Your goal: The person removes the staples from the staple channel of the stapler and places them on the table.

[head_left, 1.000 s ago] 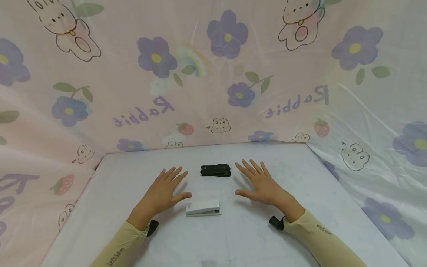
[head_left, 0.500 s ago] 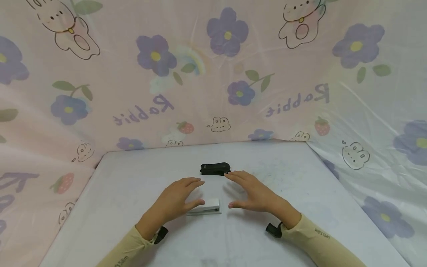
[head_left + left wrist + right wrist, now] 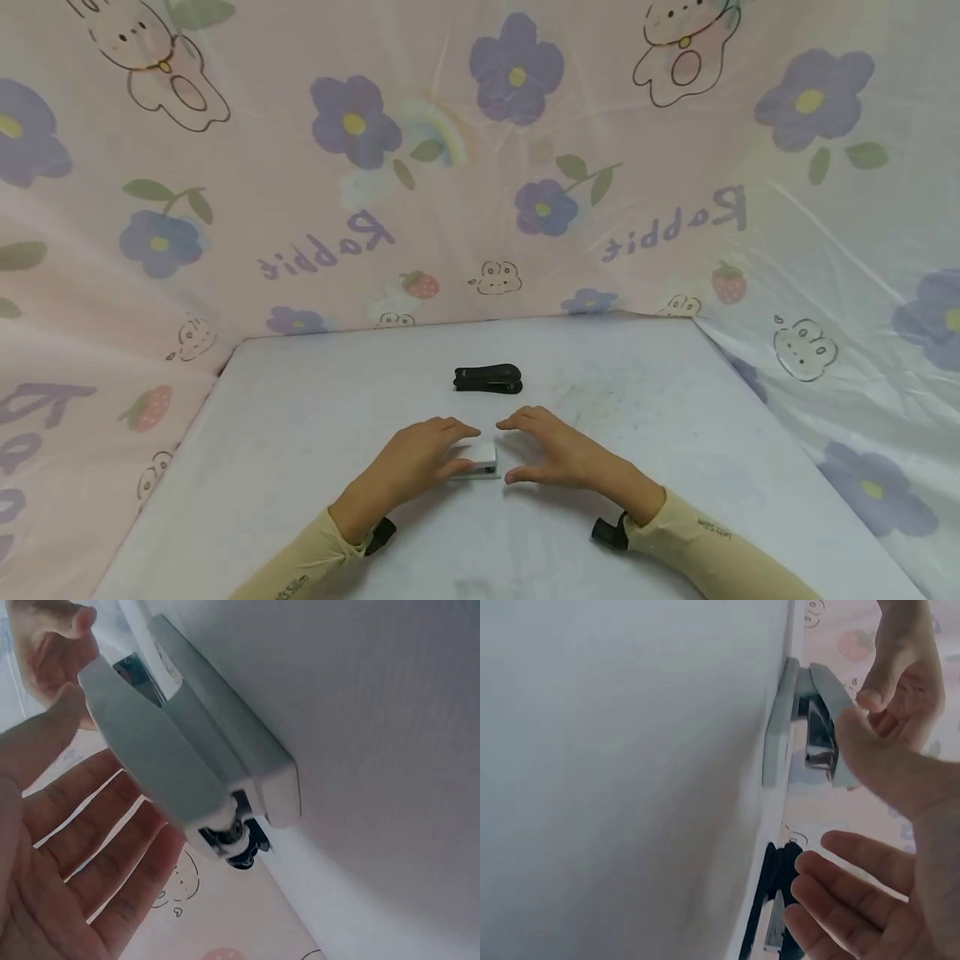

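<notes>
A black stapler lies on the pale table, backed by a flowered rabbit-print cloth.

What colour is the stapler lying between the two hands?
White; the white stapler shows best in the left wrist view, unlike the black stapler behind it.

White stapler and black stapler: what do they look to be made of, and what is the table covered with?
White stapler: matte moulded plastic shell, probably, with smooth rounded edges; a shiny metal part shows inside.
Black stapler: likely plastic too, dark with a slight sheen; too small to tell more.
Table: a pale, dull cover with a fine woven grain in the left wrist view, so perhaps cloth.
</notes>
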The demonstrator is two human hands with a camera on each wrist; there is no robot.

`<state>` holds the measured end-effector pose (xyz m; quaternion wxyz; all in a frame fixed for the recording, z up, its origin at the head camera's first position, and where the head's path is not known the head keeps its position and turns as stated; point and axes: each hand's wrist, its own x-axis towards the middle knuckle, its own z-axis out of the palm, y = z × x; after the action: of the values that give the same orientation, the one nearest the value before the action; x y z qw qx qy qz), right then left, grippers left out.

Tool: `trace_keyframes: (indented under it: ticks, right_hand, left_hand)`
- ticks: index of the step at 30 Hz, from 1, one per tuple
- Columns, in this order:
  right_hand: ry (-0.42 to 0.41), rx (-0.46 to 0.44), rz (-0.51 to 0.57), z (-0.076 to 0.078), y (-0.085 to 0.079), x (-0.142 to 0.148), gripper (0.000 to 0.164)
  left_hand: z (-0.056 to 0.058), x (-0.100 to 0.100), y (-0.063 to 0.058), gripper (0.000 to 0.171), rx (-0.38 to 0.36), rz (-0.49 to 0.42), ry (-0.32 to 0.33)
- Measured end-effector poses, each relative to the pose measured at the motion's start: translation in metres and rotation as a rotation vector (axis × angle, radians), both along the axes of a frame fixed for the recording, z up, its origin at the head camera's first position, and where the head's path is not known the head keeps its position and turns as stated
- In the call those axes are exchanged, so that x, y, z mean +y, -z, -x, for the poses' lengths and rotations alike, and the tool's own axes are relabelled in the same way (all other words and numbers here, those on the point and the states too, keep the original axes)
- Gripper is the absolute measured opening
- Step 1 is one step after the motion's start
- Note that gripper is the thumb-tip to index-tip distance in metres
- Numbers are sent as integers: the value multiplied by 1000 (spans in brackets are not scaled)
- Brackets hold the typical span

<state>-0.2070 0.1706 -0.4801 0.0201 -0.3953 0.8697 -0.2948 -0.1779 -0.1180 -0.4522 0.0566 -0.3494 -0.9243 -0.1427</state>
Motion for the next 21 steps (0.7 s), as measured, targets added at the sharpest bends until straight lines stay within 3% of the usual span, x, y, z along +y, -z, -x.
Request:
trace_keyframes:
  ticks: [12,21]
  right_hand:
    - [-7,-46,53,-2,8,-11,43]
    - [4,-107,51,-2,12,-15,33]
  left_hand:
    - [-2,10,6,39,15,34,10]
    - [-5,17,5,37,63,26,4]
